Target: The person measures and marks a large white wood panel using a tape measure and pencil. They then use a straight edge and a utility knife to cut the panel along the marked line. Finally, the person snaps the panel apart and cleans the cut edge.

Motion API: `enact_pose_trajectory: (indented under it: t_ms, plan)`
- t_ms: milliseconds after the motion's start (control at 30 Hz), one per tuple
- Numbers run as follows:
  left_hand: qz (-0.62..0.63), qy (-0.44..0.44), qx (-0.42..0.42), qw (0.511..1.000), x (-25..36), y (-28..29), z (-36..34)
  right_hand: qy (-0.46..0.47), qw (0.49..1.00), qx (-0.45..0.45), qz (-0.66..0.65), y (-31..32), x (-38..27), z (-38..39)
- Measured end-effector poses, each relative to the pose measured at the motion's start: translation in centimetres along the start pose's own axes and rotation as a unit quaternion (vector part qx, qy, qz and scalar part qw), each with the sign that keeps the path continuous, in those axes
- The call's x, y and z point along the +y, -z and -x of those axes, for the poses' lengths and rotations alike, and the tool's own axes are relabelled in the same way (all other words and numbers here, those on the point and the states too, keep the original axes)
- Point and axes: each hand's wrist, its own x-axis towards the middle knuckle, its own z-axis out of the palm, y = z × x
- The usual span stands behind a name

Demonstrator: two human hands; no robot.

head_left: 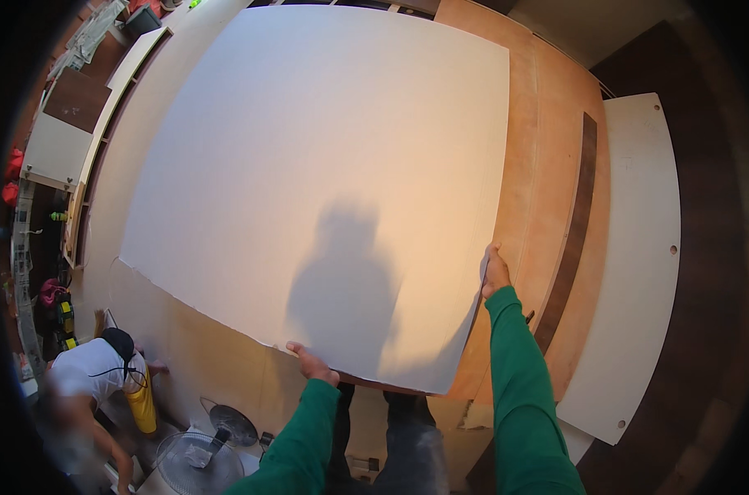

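A large white sheet (333, 124) with a ragged near edge lies in front of me over an orange-brown plywood board (548, 91). My left hand (315, 365) is closed on the sheet's near edge, thumb on top, with the other fingers mostly hidden beneath. Farther up on the right, my right hand (496, 272) grips the side edge, its thumb pointing up and its fingers partly hidden. The sheet bends slightly at its near right corner. My shadow falls across its surface.
A dark brown strip (574, 223) lies on the plywood. Beyond that is a white panel (638, 206) with round holes. A person in a white shirt (102, 363) bends down at lower left, near a fan (200, 462). White and brown boards (57, 153) stand at far left.
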Motion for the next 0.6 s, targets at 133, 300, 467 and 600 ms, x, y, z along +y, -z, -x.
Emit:
enact_pose_trajectory:
  t_ms: [133,300,467,600]
  plan:
    - [0.052,0.029,-0.019,0.998,0.1,1.4,0.2,-0.018,0.996,0.072,0.053,-1.7,-0.9,1.1]
    - [0.037,0.058,-0.055,0.996,-0.5,3.0,0.1,0.017,0.993,0.091,0.072,-2.6,-1.7,3.2]
    - [0.124,0.069,-0.165,0.976,-1.7,1.9,0.6,0.003,0.989,0.128,0.071,-3.3,-3.3,5.3]
    - [0.110,0.048,-0.158,0.980,-1.0,0.8,1.7,0.029,0.992,0.109,0.063,-3.3,-3.9,6.4]
